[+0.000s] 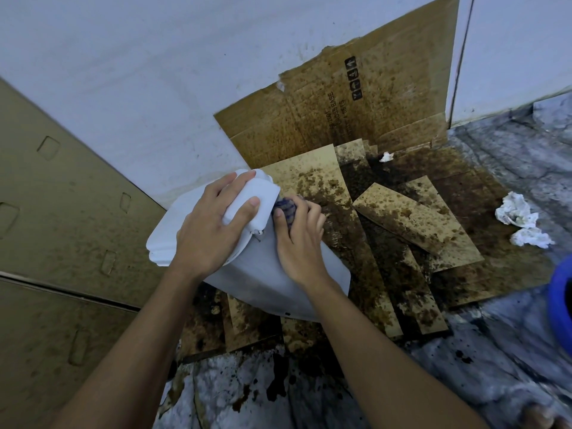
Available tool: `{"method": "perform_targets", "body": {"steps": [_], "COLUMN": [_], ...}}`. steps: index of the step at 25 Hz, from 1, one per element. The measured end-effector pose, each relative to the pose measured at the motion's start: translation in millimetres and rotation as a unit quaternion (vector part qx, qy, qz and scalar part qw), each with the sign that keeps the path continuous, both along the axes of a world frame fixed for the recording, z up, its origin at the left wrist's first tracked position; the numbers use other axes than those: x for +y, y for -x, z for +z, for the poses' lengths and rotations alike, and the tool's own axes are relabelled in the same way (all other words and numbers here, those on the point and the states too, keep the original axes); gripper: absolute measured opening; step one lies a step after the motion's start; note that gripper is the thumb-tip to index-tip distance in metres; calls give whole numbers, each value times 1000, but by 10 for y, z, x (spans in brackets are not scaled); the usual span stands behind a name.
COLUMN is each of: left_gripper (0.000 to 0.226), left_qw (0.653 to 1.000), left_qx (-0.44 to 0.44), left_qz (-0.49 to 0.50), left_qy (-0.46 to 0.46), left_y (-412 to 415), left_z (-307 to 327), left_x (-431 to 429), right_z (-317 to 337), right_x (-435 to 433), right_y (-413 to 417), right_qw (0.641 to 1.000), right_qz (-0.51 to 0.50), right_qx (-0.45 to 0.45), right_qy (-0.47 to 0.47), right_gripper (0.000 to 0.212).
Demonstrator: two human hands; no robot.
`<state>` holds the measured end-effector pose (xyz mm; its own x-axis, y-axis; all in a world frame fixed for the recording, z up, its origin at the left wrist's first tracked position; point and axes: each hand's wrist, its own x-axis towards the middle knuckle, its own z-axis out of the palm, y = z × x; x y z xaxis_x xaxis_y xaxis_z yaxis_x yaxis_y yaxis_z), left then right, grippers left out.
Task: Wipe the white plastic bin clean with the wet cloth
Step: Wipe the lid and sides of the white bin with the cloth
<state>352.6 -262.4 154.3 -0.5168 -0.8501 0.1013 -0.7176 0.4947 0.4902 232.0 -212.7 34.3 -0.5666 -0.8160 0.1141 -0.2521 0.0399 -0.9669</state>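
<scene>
We brace the tilted white plastic bin point(263, 274) on stained cardboard point(402, 212) and scrub under its lid point(263, 193).
It seems light, stiff and slick, so our left hand point(213, 224) clamps the lid edge; our right hand point(298, 239) curls round the bunched wet cloth point(286, 209), pressing it to the side wall.

The scene is dim and bluish under flat light with faint, soft shadows, and the wide lens bows lines near the edges (the wall point(123, 72) seam curves) and softens the corners.
</scene>
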Motion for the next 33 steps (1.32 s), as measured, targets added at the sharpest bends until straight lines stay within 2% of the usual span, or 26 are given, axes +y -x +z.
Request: {"method": "perform_targets", "body": {"steps": [2,6,8,13,18,21,23,26,29,33], "left_gripper": [49,53,56,70,71,62,47,34,35,54], "left_qw": [1000,1000,1000,998,999,997,992,989,991,995], "left_qx": [-7,-21,-29,-51,-30,32,98,146,130,77], "left_qz": [-3,-8,-6,-12,-42,-46,-46,-17,18,67], "left_qy": [-1,3,8,18,-3,-46,-69,-29,26,9], "left_y": [33,93,118,198,148,136,134,59,-118,-508], "left_z": [-3,-11,-20,-45,-71,-64,-28,10,37,-25], "left_x": [17,57,91,162,147,174,247,289,110,-276], "right_z": [32,185,358,765,821,818,814,790,768,738], "right_x": [47,181,270,393,426,449,466,511,580,722], "right_y": [38,249,379,360,252,260,282,287,285,350], "right_qw": [1000,990,988,991,994,995,996,996,996,997], "right_qz": [0,-25,-30,70,93,95,89,86,84,76], "right_qx": [-21,-136,-150,-94,-46,-15,-6,-7,-20,-25], "right_qy": [5,9,35,71,28,17,7,2,5,-10], "right_gripper": [43,35,41,33,35,34,36,40,45,42]}}
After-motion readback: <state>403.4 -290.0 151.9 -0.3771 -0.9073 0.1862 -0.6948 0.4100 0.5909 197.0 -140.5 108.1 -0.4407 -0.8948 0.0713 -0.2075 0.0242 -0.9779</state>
